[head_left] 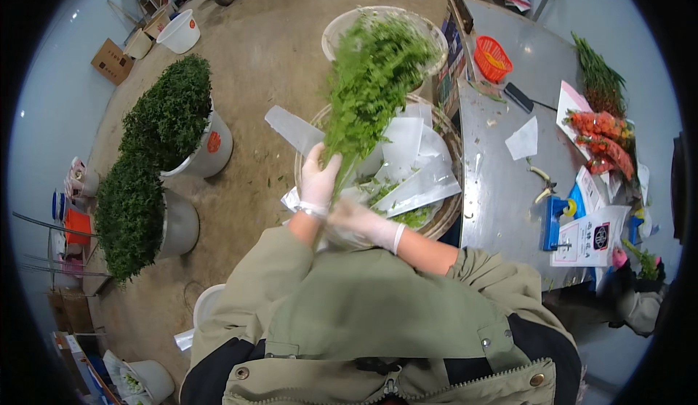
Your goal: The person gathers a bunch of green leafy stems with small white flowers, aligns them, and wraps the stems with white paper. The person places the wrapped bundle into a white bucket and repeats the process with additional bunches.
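A bunch of leafy green stems [371,72] stands tilted in front of me, its leaves spreading away from my body. My left hand [319,178], in a pale thin glove, grips the stems just below the leaves. Lower down, my right hand [360,220], gloved too and blurred, is closed around the stem ends. Beneath the bunch is a large round basket [457,187] with a worn rim. Inside lie translucent plastic sleeves [422,189] and loose green trimmings [413,217].
At right, a metal table [493,187] carries pruning shears [541,184], a blue tape dispenser [553,222], orange-red wrapped flowers [600,138], a phone [518,97] and a red basket [492,58]. Another person's sleeve [643,309] shows at lower right. White buckets [212,146] of dark foliage stand left.
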Demonstrator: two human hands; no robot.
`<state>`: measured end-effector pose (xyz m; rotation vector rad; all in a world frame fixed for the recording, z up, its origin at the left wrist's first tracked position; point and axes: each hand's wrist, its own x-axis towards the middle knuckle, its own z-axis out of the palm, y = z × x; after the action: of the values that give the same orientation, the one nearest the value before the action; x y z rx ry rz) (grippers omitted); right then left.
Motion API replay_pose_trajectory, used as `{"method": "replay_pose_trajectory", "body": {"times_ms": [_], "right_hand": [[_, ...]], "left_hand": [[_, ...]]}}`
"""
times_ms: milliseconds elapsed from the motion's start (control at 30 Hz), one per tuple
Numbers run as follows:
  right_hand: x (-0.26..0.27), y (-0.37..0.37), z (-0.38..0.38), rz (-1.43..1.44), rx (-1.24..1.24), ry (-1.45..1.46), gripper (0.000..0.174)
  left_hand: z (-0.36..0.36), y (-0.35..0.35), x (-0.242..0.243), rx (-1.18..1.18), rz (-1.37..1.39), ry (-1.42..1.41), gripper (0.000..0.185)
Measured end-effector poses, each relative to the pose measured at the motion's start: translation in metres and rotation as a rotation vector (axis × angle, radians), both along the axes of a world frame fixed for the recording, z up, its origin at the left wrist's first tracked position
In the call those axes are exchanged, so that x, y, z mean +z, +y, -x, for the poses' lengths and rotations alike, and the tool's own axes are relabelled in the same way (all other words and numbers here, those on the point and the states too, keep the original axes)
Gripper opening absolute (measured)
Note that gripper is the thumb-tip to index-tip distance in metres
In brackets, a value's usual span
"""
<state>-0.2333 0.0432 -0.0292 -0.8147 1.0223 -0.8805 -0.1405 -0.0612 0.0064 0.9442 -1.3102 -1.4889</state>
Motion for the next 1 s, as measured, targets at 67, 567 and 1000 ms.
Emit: {"method": "replay_pose_trajectory", "body": {"times_ms": [67,567,1000], "right_hand": [[-0.005,-0.001,-0.004,0.06,-0.041,-0.025,0.041],[0.089,0.058,0.272,0.065,-0.653,1.998,0.026],[0.036,0.088,0.184,-0.02,0.177,1.884,0.026]], "left_hand": [[0.019,-0.013,0.007,-0.012,0.006,0.199,0.044],[-0.16,-0.03,-0.12,-0.121,-0.595,-0.253,0.052],[-0.248,-0.028,-0.159,0.039,-0.818,-0.074,0.033]]}}
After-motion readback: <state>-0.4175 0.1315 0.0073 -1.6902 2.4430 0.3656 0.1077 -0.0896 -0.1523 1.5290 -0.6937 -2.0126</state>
